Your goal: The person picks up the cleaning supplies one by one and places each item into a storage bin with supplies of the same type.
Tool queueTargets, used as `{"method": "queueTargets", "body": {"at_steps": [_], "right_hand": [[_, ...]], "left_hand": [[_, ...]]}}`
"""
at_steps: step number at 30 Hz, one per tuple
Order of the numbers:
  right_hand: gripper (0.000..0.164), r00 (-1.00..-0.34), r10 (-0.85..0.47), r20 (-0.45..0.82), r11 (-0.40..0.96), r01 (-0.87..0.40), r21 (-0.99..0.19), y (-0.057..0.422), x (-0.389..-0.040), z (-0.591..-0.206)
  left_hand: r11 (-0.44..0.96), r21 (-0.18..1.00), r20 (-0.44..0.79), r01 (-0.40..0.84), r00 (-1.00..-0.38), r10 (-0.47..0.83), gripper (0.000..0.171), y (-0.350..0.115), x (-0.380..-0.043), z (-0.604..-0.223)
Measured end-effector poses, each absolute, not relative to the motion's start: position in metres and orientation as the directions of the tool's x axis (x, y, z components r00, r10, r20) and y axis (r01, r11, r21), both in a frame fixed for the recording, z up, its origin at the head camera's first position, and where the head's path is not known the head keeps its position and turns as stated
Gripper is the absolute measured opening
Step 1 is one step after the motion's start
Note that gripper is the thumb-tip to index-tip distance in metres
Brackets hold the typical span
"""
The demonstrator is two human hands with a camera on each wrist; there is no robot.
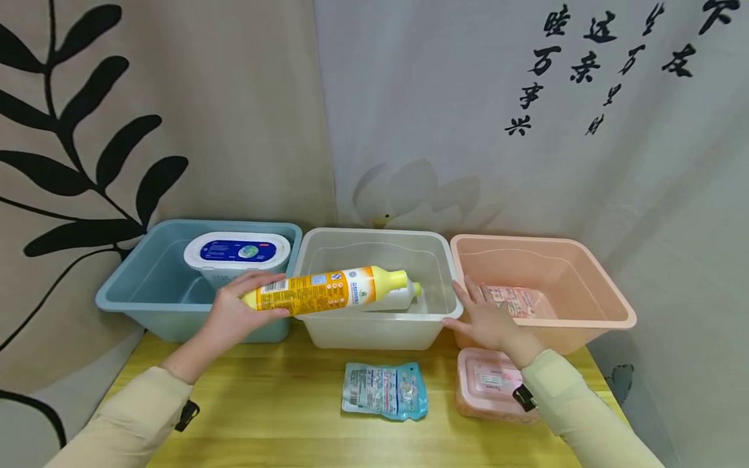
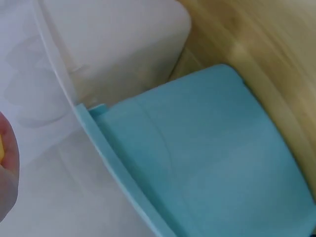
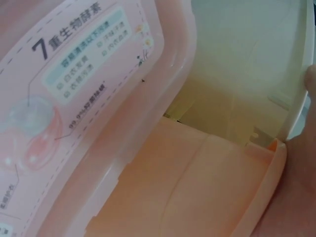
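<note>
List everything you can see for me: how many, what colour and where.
table: 1, yellowish wood, under the bins
blue bin: 1, blue, table's left
white bin: 1, white, middle
peach bin: 1, peach, right
tub: 1, white with blue label, in blue bin
yellow bottle: 1, yellow, held up at the white bin
white bottle: 1, white with yellow cap, in white bin
pack: 1, pink, in peach bin
pouch: 1, blue, on table
box: 1, pink, on table
backdrop: 1, beige and pale grey, behind the bins
sleeves: 2, cream, on the arms
left hand: 1, bare, holding the yellow bottle
right hand: 1, bare, at peach bin's rim
</note>
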State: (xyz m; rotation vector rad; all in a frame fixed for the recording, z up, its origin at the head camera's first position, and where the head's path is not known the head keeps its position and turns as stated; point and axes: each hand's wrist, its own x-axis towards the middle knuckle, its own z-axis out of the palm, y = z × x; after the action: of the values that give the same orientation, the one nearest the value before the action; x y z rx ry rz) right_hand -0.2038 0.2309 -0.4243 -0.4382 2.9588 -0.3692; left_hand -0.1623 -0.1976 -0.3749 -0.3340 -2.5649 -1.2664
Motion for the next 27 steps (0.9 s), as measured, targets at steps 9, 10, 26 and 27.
{"method": "queueTargets", "body": {"at_steps": [9, 10, 26, 27], "right_hand": [[0.087, -0.948, -0.302, -0.097, 0.929, -0.271, -0.251, 0.231, -0.204, -0.424], [0.087, -0.949, -0.302, -0.094, 0.930, -0.271, -0.249, 0.231, -0.203, -0.423], [0.086, -0.952, -0.292, -0.088, 0.933, -0.264, -0.244, 0.230, -0.203, -0.424], [0.086, -0.953, -0.291, -0.089, 0.933, -0.262, -0.246, 0.230, -0.203, -0.423]], "left_hand": [[0.576, 0.754, 0.301, 0.316, -0.946, 0.124, 0.052, -0.181, -0.183, -0.371], [0.574, 0.754, 0.301, 0.319, -0.945, 0.130, 0.052, -0.180, -0.185, -0.370], [0.524, 0.813, 0.204, 0.254, -0.967, 0.153, 0.054, -0.166, -0.203, -0.372], [0.524, 0.815, 0.196, 0.248, -0.969, 0.154, 0.054, -0.165, -0.204, -0.371]]}}
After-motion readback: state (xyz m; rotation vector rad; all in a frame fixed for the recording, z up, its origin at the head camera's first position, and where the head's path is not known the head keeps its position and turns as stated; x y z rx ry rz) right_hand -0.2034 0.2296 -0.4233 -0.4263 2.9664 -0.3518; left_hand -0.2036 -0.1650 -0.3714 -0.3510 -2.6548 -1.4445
